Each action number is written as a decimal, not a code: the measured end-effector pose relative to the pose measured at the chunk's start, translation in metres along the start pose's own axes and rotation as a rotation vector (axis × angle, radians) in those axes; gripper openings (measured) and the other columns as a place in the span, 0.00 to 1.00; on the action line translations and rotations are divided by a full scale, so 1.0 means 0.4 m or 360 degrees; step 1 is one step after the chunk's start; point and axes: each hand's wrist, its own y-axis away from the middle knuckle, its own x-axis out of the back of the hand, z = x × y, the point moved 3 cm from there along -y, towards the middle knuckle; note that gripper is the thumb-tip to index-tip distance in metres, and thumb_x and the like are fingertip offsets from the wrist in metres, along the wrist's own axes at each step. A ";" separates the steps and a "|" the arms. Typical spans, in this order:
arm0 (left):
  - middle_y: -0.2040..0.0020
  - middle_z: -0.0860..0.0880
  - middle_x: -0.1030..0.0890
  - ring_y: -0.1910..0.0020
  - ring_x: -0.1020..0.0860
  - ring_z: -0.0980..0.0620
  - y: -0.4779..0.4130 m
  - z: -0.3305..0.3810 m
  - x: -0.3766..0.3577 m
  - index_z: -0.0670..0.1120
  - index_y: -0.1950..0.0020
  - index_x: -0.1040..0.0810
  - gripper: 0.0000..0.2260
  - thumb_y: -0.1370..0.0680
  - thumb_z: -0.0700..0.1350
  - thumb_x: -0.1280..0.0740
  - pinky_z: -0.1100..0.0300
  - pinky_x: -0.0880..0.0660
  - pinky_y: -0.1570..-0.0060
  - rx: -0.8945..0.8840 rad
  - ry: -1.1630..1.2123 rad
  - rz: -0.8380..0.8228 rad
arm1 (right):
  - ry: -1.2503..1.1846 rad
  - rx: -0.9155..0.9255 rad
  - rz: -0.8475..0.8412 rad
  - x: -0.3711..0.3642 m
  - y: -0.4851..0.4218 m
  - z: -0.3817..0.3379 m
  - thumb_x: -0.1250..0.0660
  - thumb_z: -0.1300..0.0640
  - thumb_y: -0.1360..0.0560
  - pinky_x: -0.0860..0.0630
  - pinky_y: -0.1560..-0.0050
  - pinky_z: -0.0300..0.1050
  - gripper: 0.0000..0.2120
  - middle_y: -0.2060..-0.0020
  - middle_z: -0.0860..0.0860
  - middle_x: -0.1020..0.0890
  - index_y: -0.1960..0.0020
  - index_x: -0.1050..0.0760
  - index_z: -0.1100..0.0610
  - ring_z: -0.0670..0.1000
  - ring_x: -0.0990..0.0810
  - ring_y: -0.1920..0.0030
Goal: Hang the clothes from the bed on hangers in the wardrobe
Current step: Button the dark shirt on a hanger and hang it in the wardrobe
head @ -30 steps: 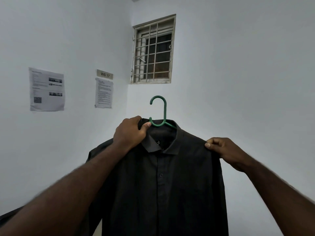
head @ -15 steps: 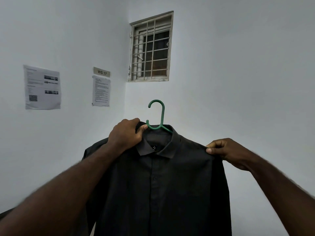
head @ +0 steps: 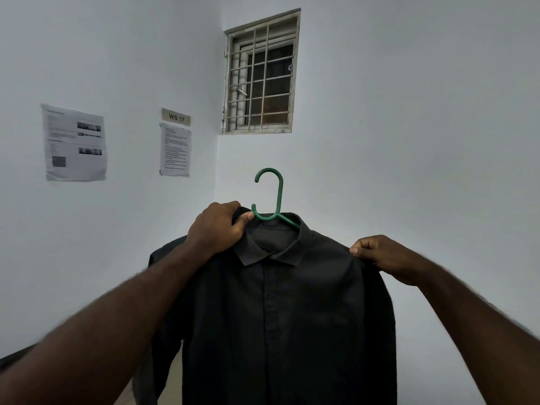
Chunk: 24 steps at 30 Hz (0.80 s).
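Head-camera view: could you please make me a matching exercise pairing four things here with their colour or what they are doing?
1 hanger
2 shirt
3 left hand
4 right hand

a pinches the shirt's shoulder
b green
c dark grey
d grips the collar beside the hook

Pairs: 1-b, 2-c, 3-d, 4-a

left hand (head: 217, 228) grips hanger (head: 273, 200) | right hand (head: 380, 254) pinches shirt (head: 277, 317) shoulder
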 end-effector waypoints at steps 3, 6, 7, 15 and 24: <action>0.67 0.50 0.26 0.63 0.25 0.44 0.001 0.002 -0.006 0.45 0.61 0.28 0.18 0.22 0.59 0.37 0.54 0.30 0.66 0.0027 -0.0024 0.0009 | 0.0315 0.0240 0.0416 0.006 -0.005 -0.039 0.33 0.56 0.22 0.26 0.59 0.40 0.07 0.60 0.49 0.16 0.55 0.21 0.59 0.49 0.19 0.60; 0.67 0.50 0.26 0.63 0.25 0.44 0.001 0.003 -0.019 0.46 0.62 0.30 0.18 0.22 0.59 0.37 0.54 0.31 0.66 0.0029 -0.0051 -0.0028 | 0.0344 0.0353 0.0366 -0.035 -0.014 -0.095 0.31 0.51 0.23 0.25 0.48 0.39 0.08 0.51 0.43 0.18 0.45 0.22 0.50 0.42 0.19 0.50; 0.68 0.50 0.27 0.63 0.26 0.44 0.003 0.008 -0.026 0.46 0.63 0.31 0.18 0.22 0.58 0.37 0.55 0.33 0.67 0.0019 -0.0065 -0.0047 | 0.0408 0.0348 0.0243 -0.059 -0.021 -0.105 0.30 0.49 0.24 0.25 0.44 0.40 0.15 0.48 0.43 0.20 0.39 0.24 0.49 0.42 0.20 0.47; 0.69 0.51 0.27 0.65 0.26 0.46 0.013 0.018 -0.036 0.46 0.63 0.31 0.19 0.22 0.59 0.36 0.55 0.33 0.68 0.0001 0.0003 -0.0047 | 0.0806 0.0450 0.0061 -0.186 -0.074 -0.172 0.34 0.58 0.22 0.32 0.51 0.43 0.04 0.51 0.48 0.21 0.48 0.27 0.53 0.51 0.24 0.48; 0.61 0.51 0.22 0.58 0.23 0.49 0.051 -0.169 0.027 0.52 0.60 0.28 0.12 0.27 0.55 0.28 0.57 0.28 0.59 0.0099 -0.0238 -0.0626 | 0.0723 0.0543 0.0330 -0.111 -0.108 -0.162 0.36 0.61 0.21 0.39 0.58 0.39 0.02 0.53 0.49 0.23 0.50 0.27 0.55 0.49 0.27 0.52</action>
